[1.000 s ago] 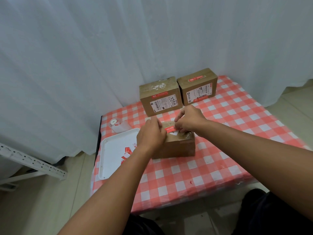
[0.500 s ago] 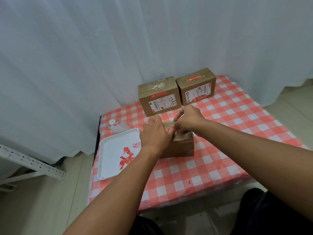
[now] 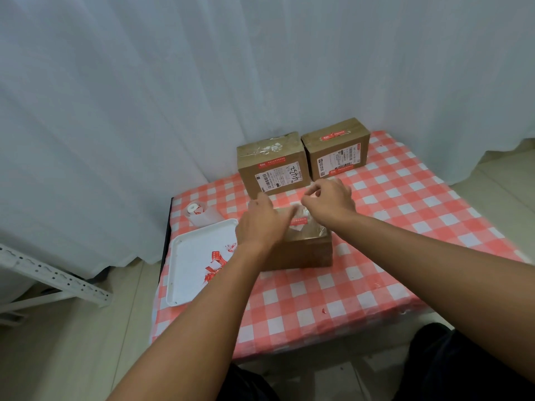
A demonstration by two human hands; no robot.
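Observation:
A small brown cardboard box [image 3: 307, 250] sits on the red-and-white checked table [image 3: 376, 256], its top covered in clear tape with a red-and-white label [image 3: 298, 221]. My left hand [image 3: 260, 224] presses flat on the box's left top side. My right hand [image 3: 330, 198] hovers above the far right of the box, with finger and thumb pinching a strip of clear tape [image 3: 301, 211] that lifts off the top. The box's left part is hidden by my left hand.
Two larger taped boxes, one [image 3: 272, 166] on the left and one [image 3: 337, 151] on the right, stand at the back by the white curtain. A white tray [image 3: 191, 256] holding torn red label scraps lies at the left, with a label roll [image 3: 199, 212] behind it.
My right hand has risen and moved back from the box top, pulling the tape up. My left hand shifted slightly to hold the box down.

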